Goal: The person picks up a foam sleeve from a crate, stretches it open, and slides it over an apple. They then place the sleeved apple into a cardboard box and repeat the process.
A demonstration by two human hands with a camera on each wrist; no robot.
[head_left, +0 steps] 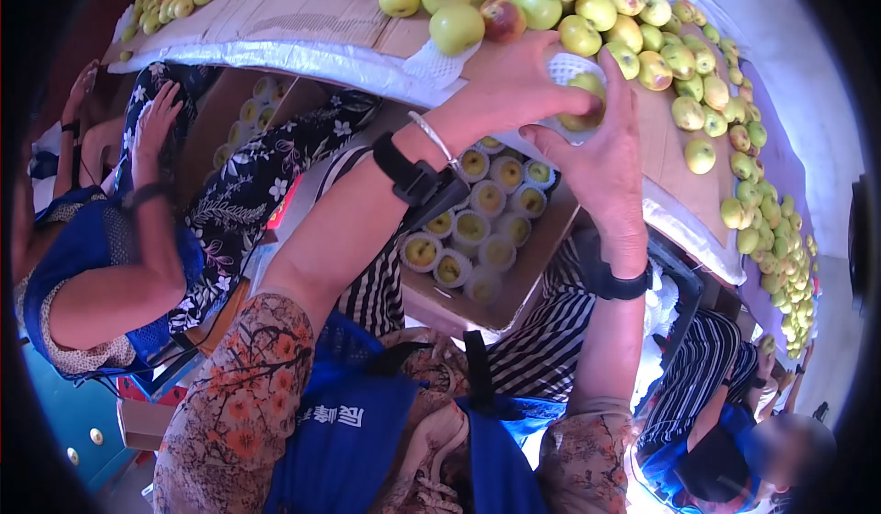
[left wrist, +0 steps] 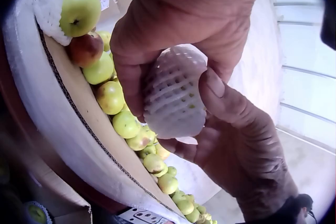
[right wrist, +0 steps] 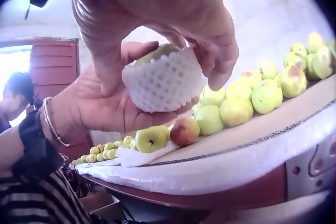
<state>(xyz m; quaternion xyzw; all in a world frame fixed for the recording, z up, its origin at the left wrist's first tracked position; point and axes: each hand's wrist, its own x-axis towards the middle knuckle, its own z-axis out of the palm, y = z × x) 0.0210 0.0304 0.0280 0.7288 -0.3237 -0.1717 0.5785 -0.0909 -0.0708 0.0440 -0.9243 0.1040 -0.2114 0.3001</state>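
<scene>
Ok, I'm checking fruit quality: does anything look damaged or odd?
One loose apple on the cardboard, beside a large green apple, looks largely reddish-brown; possibly bruised, though natural colouring can't be ruled out.

Colouring, by clock position in the head view: the loose apples (head_left: 457, 28), from 12 to 4, are yellow-green, several blushed red-brown; the worktop (head_left: 303, 9) is tan, edged in white film (head_left: 349, 69). Near 5, the trousers (head_left: 528, 349) carry black-and-white stripes; near 7, the vest (head_left: 353, 441) is blue with white lettering; near 8, the sleeve (head_left: 240, 390) bears orange flowers on beige; near 10, white blossoms pattern dark trousers (head_left: 243, 179). Right wrist view, centre: white foam net (right wrist: 165, 85), lattice-patterned, around a green apple (right wrist: 155, 54).
</scene>
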